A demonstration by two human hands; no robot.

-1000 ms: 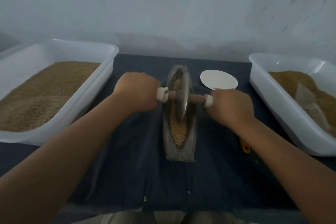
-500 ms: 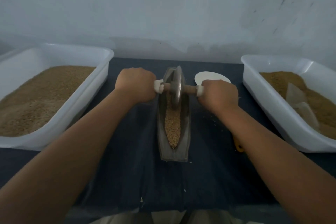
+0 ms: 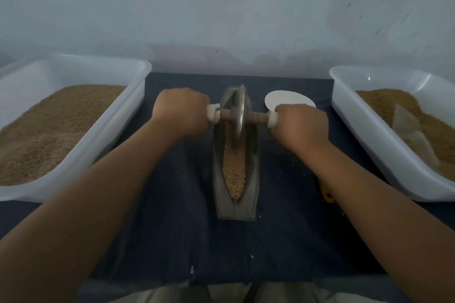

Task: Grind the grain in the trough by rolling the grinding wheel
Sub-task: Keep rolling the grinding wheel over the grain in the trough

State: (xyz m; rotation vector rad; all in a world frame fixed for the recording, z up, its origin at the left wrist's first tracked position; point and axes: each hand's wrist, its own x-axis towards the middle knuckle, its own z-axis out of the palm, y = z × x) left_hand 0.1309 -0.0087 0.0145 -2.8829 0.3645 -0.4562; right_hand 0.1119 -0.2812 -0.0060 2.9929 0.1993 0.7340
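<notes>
As the stroke reached its limit, the left hand (image 3: 181,112) and right hand (image 3: 299,125) gripped the axle (image 3: 257,117), fingers curled round its ends, with the grinding wheel (image 3: 238,115) at the far end of the trough (image 3: 252,174).

Over the last second the wheel had rolled away from the body, off the mid-section and up to the far tip, then barely shifted in the final half second; likely the turn of a stroke, return pass due. Grain (image 3: 234,170) in the near half lay exposed and looked mostly whole, so grinding seemed far from done. Fingertips hidden under the fists. Wheel's contact with the grain masked by its own rim. Yellow object (image 3: 327,195) mostly hidden behind the right forearm, not identifiable. White disc (image 3: 288,98) partly covered by the right hand. Both side tubs cut off by the frame edge.
</notes>
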